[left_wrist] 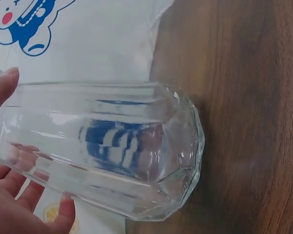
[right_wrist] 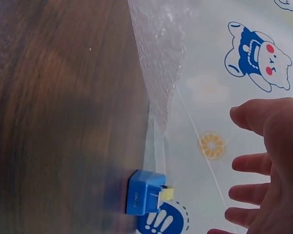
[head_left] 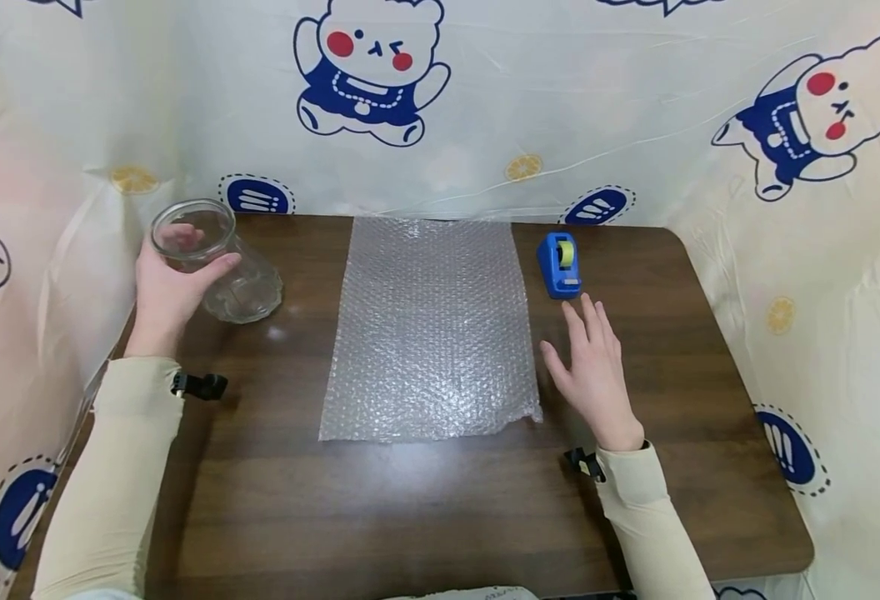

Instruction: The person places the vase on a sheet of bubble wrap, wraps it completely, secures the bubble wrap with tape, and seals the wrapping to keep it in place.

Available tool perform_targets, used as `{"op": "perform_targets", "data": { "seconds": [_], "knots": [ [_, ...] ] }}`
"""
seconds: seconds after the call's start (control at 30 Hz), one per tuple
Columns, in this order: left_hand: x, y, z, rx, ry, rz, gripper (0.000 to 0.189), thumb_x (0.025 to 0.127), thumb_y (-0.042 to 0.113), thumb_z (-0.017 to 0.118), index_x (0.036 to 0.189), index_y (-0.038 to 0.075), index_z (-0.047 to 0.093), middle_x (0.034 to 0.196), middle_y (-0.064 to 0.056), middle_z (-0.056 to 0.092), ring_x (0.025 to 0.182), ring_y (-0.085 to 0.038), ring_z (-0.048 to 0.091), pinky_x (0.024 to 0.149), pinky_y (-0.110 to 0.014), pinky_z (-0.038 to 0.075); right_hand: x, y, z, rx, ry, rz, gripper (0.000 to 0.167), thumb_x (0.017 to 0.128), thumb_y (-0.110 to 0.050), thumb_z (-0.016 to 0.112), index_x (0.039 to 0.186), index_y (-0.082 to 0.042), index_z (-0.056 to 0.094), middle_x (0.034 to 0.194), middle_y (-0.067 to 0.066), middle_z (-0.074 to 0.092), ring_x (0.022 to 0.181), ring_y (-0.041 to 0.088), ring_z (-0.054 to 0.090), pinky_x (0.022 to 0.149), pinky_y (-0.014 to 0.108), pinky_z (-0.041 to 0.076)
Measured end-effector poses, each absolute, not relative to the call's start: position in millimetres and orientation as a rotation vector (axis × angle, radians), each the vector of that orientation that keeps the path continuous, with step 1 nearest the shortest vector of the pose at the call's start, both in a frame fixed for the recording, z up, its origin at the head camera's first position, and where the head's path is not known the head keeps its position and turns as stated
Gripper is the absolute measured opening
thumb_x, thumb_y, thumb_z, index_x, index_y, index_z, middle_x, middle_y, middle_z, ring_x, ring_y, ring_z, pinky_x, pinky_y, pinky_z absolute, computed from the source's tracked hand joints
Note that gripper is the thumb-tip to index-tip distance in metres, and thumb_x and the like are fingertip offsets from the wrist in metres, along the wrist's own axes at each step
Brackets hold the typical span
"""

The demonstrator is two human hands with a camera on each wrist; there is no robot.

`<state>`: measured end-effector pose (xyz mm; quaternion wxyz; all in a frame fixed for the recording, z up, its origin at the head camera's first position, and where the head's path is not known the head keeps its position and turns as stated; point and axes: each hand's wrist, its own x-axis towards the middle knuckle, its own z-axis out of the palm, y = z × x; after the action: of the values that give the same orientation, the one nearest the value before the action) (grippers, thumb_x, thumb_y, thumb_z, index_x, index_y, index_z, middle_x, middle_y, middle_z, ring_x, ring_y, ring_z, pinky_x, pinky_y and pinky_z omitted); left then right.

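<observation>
At the table's far left, my left hand (head_left: 170, 287) grips a clear glass jar (head_left: 248, 287) near its open rim, thumb on one side and fingers round the other. The left wrist view shows the jar's faceted base (left_wrist: 185, 161) close over the wood. My right hand (head_left: 593, 375) is spread with its fingers apart, holding nothing, beside the right edge of a sheet of bubble wrap (head_left: 432, 333). Just beyond its fingertips stands a blue tape dispenser (head_left: 560, 267) with a yellow roll, also seen in the right wrist view (right_wrist: 145, 192).
The brown wooden table (head_left: 275, 508) has a patterned white sheet (head_left: 485, 108) hanging behind it and along both sides. A pale object (head_left: 477, 593) shows at the near edge. Each wrist carries a black strap mount (head_left: 200, 386).
</observation>
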<state>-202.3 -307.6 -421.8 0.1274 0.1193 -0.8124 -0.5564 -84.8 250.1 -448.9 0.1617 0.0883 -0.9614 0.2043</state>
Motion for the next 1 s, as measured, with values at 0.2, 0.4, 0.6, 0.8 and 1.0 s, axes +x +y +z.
{"op": "perform_targets", "data": {
  "seconds": [0.2,0.4,0.6,0.8,1.0],
  "knots": [
    [-190,-305,-415,0.391,-2.189,-1.769,0.065,0.076,0.009,0.093,0.128,0.02,0.056,0.126,0.008,0.059,0.124,-0.009,0.05,0.099,-0.014,0.042,-85,249,-450,0.272,-2.734,0.59,0.054,0.097,-0.026,0.071,0.14,0.003,0.057,0.156,0.029,0.043,0.146,0.051,0.036,0.106,0.075,0.036],
    [-179,-297,-405,0.293,-1.926,-1.977,0.066,0.067,-0.01,0.093,0.121,0.011,0.063,0.123,-0.001,0.062,0.12,-0.014,0.052,0.085,-0.014,0.05,-84,251,-451,0.288,-2.727,0.581,0.048,0.097,-0.024,0.07,0.134,0.004,0.061,0.152,0.03,0.047,0.145,0.051,0.038,0.106,0.074,0.037],
    [-165,-281,-386,0.221,-2.051,-1.895,0.064,0.069,-0.006,0.093,0.123,0.012,0.064,0.124,0.001,0.065,0.12,-0.013,0.055,0.085,-0.013,0.05,-82,252,-453,0.295,-2.737,0.606,0.045,0.096,-0.023,0.071,0.132,0.004,0.063,0.15,0.031,0.049,0.145,0.051,0.038,0.109,0.073,0.035],
    [-152,-261,-367,0.099,-1.973,-2.0,0.064,0.068,-0.013,0.09,0.123,0.008,0.066,0.124,-0.003,0.068,0.12,-0.016,0.057,0.08,-0.014,0.053,-81,250,-454,0.317,-2.745,0.631,0.045,0.097,-0.022,0.071,0.133,0.004,0.062,0.151,0.03,0.049,0.145,0.051,0.037,0.111,0.072,0.033],
    [-142,-235,-356,-0.062,-1.815,-2.213,0.056,0.072,-0.025,0.079,0.121,0.0,0.067,0.12,-0.007,0.072,0.118,-0.02,0.061,0.086,-0.019,0.056,-80,247,-451,0.355,-2.743,0.638,0.046,0.096,-0.022,0.071,0.134,0.003,0.062,0.151,0.029,0.049,0.145,0.05,0.038,0.111,0.071,0.034]
  ]
}}
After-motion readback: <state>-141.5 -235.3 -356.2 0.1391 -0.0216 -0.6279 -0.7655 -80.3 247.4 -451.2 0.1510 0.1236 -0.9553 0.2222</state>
